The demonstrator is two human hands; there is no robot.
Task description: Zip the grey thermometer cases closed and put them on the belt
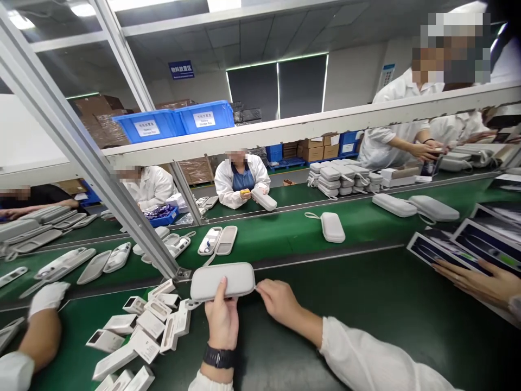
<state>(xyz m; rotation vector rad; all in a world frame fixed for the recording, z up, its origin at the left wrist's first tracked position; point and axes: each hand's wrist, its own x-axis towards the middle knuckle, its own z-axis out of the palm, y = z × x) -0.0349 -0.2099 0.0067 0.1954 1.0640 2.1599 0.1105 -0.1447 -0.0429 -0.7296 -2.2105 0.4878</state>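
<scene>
My left hand (223, 320), with a dark watch on its wrist, grips a light grey zip case (238, 278) from below, the thumb lying across its top. The case is closed along the visible side, and a wrist strap (193, 304) hangs from its left end. At the right end of the case, my right hand (280, 304) pinches at the zipper pull, which the fingertips mostly hide. Small white boxes (150, 323) lie in a loose pile left of my left hand.
Open grey cases (217, 240) and a closed case (332, 227) lie on the green conveyor belt (280, 239). A metal post (134, 206) rises at left. A co-worker's gloved hand (48, 297) is at left; another person's hand (480, 279) holds printed boxes (484, 241) at right.
</scene>
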